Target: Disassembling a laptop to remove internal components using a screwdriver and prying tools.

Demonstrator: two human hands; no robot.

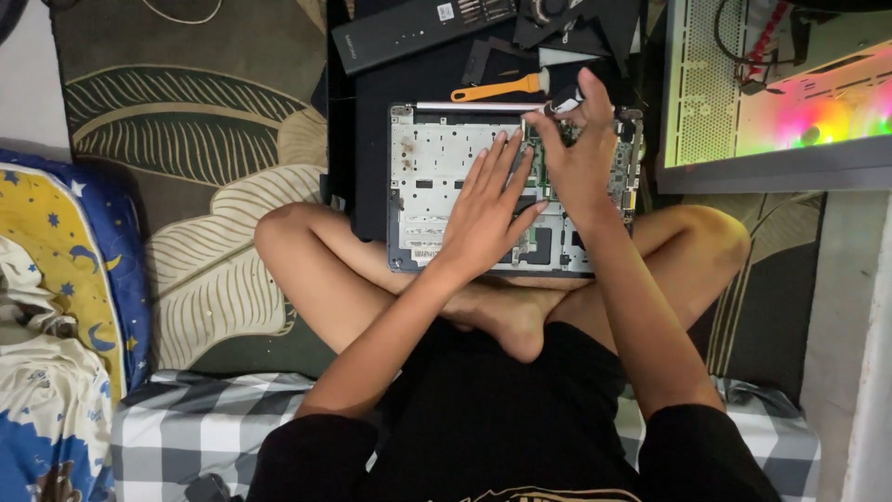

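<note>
Head view | your left hand (pixel 488 209) fingers spread flat, steadying opened laptop chassis (pixel 432 177) | right hand (pixel 581 139) fingers pinched on small tool (pixel 562 102) over circuit board (pixel 539 153)

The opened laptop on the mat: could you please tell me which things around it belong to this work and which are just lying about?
In use:
- silver opened laptop chassis
- left hand, flat on it
- right hand, pinching a small dark tool

Lying about:
- orange-handled brush
- long black laptop battery
- glowing white computer case
- star-patterned blue bedding
</note>
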